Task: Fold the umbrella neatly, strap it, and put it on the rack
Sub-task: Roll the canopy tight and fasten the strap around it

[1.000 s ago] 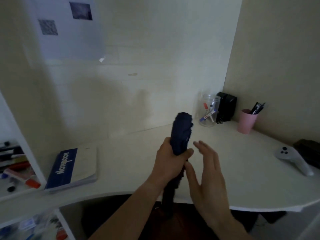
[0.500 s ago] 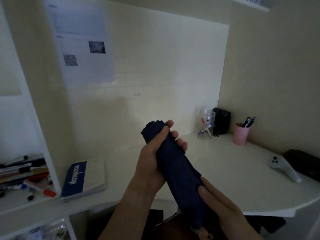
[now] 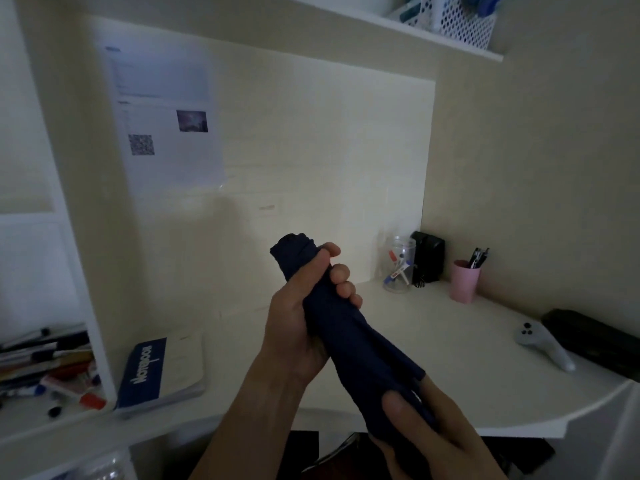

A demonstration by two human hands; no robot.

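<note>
A dark navy folded umbrella point(image 3: 349, 337) is held slanted above the desk's front edge, its upper end pointing up and to the left. My left hand point(image 3: 304, 317) is wrapped around its upper part, fingers curled over the fabric. My right hand point(image 3: 415, 431) grips its lower end, thumb on the cloth. The handle is hidden under my right hand. No strap is visible. A white shelf point(image 3: 408, 38) runs high on the wall at the upper right.
The white desk point(image 3: 467, 375) carries a blue notebook point(image 3: 156, 370) at left, a clear jar point(image 3: 400, 265), a black box point(image 3: 427, 256), a pink pen cup point(image 3: 464, 280), a white controller point(image 3: 543, 344) and a black case point(image 3: 592, 341). Markers lie in the left cubby point(image 3: 48, 375). A perforated basket point(image 3: 457, 19) stands on the shelf.
The umbrella went from upright to slanted. My right hand, open beside it a second ago, closed on its lower end. My view tilted upward, and the high shelf came into view.
</note>
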